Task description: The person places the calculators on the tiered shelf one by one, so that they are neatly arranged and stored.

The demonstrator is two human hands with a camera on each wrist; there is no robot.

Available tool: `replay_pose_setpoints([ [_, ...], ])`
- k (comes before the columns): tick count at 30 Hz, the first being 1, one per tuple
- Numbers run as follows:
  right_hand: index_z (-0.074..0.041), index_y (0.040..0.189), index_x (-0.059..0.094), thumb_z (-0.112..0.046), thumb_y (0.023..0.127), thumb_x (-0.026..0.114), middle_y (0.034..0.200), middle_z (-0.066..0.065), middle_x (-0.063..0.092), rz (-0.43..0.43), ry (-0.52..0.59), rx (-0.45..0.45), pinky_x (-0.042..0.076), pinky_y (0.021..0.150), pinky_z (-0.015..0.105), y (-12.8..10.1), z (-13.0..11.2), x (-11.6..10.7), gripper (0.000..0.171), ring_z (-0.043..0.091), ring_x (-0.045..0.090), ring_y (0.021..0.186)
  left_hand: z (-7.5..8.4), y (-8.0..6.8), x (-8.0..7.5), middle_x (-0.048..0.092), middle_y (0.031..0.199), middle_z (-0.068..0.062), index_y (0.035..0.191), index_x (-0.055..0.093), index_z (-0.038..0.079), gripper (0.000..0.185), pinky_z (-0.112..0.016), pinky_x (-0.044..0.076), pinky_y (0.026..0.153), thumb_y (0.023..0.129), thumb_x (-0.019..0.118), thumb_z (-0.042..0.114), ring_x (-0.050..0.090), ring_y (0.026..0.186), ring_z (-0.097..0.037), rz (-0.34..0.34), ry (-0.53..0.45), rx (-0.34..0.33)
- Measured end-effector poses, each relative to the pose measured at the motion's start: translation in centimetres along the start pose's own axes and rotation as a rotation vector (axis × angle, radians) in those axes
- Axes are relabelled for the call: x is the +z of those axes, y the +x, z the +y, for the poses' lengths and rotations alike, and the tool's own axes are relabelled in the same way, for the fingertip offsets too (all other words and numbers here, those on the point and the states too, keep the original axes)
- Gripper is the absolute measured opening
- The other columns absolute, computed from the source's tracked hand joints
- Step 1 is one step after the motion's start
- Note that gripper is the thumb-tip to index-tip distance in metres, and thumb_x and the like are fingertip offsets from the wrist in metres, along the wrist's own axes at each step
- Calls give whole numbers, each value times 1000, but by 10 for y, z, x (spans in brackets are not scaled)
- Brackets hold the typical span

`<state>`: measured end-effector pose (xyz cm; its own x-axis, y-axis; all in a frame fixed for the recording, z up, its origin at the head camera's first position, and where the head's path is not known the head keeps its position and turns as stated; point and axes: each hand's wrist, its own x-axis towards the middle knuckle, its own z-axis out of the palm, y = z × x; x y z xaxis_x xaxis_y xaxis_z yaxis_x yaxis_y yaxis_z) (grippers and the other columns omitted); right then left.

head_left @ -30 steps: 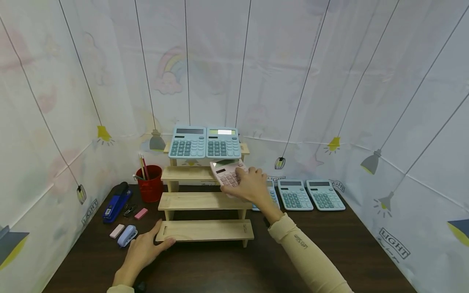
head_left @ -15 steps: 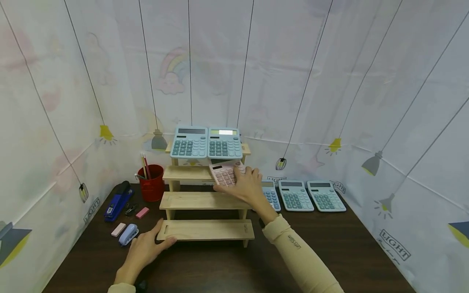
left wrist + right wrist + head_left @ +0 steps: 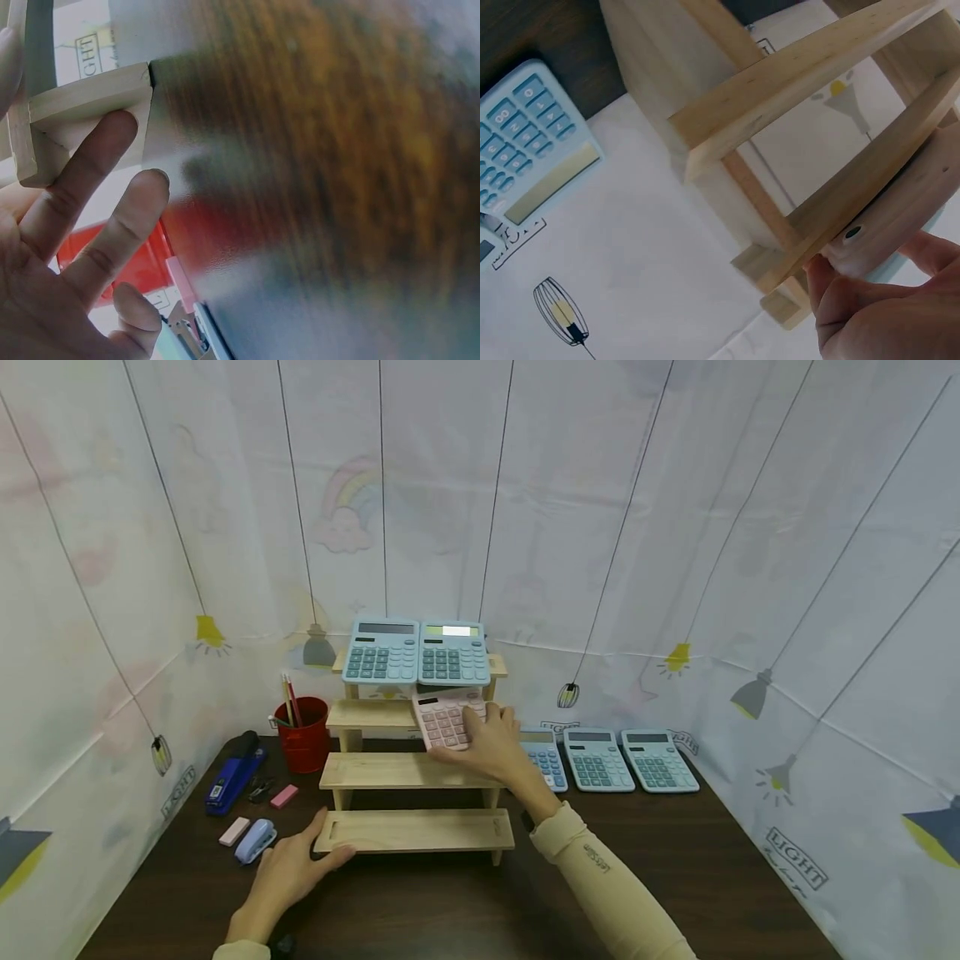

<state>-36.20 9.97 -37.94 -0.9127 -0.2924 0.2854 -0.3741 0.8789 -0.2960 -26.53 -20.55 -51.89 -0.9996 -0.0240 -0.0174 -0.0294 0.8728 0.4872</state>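
My right hand (image 3: 491,745) grips a pink calculator (image 3: 444,720) by its right edge, leaning it on the second tier of a wooden stepped shelf (image 3: 408,772). Two blue calculators (image 3: 382,652) (image 3: 453,653) lean side by side on the top tier just above it. In the right wrist view my fingertips (image 3: 859,300) press the calculator's pale underside (image 3: 870,244) against the shelf boards (image 3: 795,90). My left hand (image 3: 288,870) rests with straight fingers on the left end of the bottom step (image 3: 333,835); the left wrist view shows those fingers (image 3: 97,217) against the wood (image 3: 82,101).
Three blue calculators (image 3: 542,758) (image 3: 596,760) (image 3: 658,760) lie in a row on the dark table (image 3: 712,860), right of the shelf. To its left are a red cup of pencils (image 3: 303,739), a blue stapler (image 3: 232,772), a small light-blue stapler (image 3: 255,842) and pink erasers (image 3: 283,796). Curtain walls close in on three sides.
My right hand has shifted the pink calculator a little to the left, under the blue calculators on the top tier. My left hand has stayed on the bottom step.
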Motion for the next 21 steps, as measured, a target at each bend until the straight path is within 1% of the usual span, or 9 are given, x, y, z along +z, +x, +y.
replay_pose_setpoints([
  [5, -10, 131, 60, -67, 79, 73, 140, 29, 49, 9, 8, -36, 37, 99, 52, 4, -11, 3, 79, 40, 41, 119, -1, 1, 1, 53, 144, -31, 157, 32, 7, 110, -67, 43, 92, 81, 53, 84, 59, 122, -51, -5, 7, -1],
  [9, -6, 128, 62, -61, 84, 72, 143, 32, 46, 32, 1, -69, 37, 103, 55, 9, -21, 9, 72, 44, 41, 124, -1, 2, 0, 53, 144, -31, 157, 32, 7, 110, -67, 43, 93, 81, 53, 84, 58, 122, -52, -13, 9, -7],
  [12, -6, 133, 60, -59, 87, 70, 150, 35, 38, 34, 10, -69, 34, 110, 60, 11, -28, 15, 71, 48, 35, 133, -1, 1, -1, 52, 144, -31, 157, 32, 7, 110, -67, 42, 93, 81, 53, 83, 58, 123, -52, -17, 6, -10],
  [15, -6, 135, 60, -55, 90, 69, 150, 36, 36, 41, 29, -66, 31, 112, 61, 13, -33, 22, 67, 49, 31, 135, 0, 1, -1, 52, 144, -31, 157, 32, 7, 109, -67, 43, 92, 82, 53, 83, 58, 122, -52, -21, 4, -15],
  [17, -6, 132, 61, -52, 91, 68, 146, 36, 40, 46, 31, -69, 31, 111, 60, 15, -36, 26, 62, 48, 32, 131, 0, 1, -1, 53, 144, -31, 157, 32, 7, 109, -66, 44, 92, 82, 53, 83, 59, 121, -51, -23, 5, -16],
  [20, -8, 131, 61, -50, 93, 67, 138, 34, 46, 47, 3, -78, 35, 99, 51, 18, -41, 28, 57, 42, 37, 119, 0, 1, -1, 53, 143, -32, 157, 32, 7, 110, -64, 45, 91, 81, 53, 83, 60, 120, -51, -25, 5, -14],
  [21, -8, 131, 61, -50, 93, 66, 135, 33, 48, 45, -13, -88, 34, 96, 49, 19, -43, 28, 56, 41, 39, 115, 0, 1, -1, 53, 143, -32, 157, 32, 7, 110, -64, 45, 90, 81, 53, 83, 60, 120, -51, -26, 5, -14],
])
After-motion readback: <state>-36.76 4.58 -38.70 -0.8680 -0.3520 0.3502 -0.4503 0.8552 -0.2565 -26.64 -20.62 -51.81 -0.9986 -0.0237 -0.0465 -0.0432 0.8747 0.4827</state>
